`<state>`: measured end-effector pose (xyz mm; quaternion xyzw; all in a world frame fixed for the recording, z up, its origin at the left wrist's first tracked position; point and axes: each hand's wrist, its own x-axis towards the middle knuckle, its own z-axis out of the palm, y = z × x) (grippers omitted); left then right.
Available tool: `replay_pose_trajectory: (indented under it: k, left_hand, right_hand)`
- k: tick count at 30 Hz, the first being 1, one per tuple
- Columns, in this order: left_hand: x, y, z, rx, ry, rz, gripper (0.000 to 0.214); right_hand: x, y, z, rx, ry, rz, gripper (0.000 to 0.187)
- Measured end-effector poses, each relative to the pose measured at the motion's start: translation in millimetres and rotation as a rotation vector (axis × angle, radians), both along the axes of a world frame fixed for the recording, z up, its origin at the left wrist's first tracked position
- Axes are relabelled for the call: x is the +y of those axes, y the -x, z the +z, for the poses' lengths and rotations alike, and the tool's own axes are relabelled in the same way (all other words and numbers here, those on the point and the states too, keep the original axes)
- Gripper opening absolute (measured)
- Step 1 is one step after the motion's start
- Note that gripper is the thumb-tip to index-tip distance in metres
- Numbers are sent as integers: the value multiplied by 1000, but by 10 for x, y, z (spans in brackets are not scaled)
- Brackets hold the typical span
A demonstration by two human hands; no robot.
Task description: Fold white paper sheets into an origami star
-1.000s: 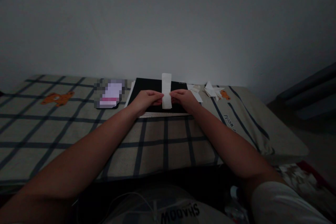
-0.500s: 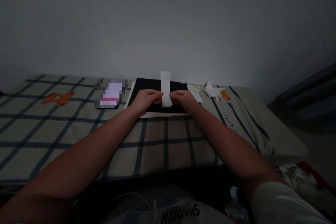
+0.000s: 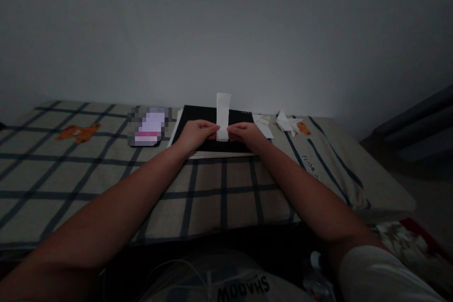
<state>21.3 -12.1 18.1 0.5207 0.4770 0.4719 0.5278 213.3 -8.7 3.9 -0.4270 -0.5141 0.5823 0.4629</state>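
A narrow white paper strip (image 3: 222, 115) stands upright between my two hands, over a black board (image 3: 198, 118) lying on the checked bed cover. My left hand (image 3: 196, 133) pinches the strip's lower left edge. My right hand (image 3: 246, 133) pinches its lower right edge. Both hands have their fingers closed on the paper, thumbs toward each other. The strip's top end rises above the board's far edge.
A blurred purple-white phone (image 3: 148, 127) lies left of the board. Small white paper scraps (image 3: 286, 121) and a white sheet (image 3: 264, 127) lie to the right. The checked cover (image 3: 106, 170) carries an orange bear print (image 3: 78, 133). A grey wall stands close behind.
The paper strip has moved upward between my fingers, so less hangs below my hands and its top stands higher. My hands stay in nearly the same place.
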Motion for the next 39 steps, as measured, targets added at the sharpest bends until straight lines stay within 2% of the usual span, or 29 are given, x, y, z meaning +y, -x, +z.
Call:
replay_pose_trajectory:
  k: [6,11,19,25,29,34,39]
  left_hand:
    - [-5,1,16,-103,74,-70,20]
    - [-32,3,47,-53,92,-101,19]
    - [-11,8,40,76,-33,1,11]
    - [-42,-7,63,-43,53,-52,11]
    - [-37,-6,57,-53,118,-107,12]
    - [-26,-13,61,1,104,-62,9]
    - [-34,-34,56,-2,71,-25,14]
  right_hand:
    - [11,-6,-1,-44,-52,-58,17]
    - [23,-8,-3,-45,-63,-110,18]
    - [-10,6,19,-14,-9,-14,18]
    - [-17,-3,37,-54,-49,-47,19]
    - [-7,-3,28,-34,-49,-80,20]
    - [5,9,10,-26,-51,-52,19]
    - [0,24,21,-19,-29,-90,17]
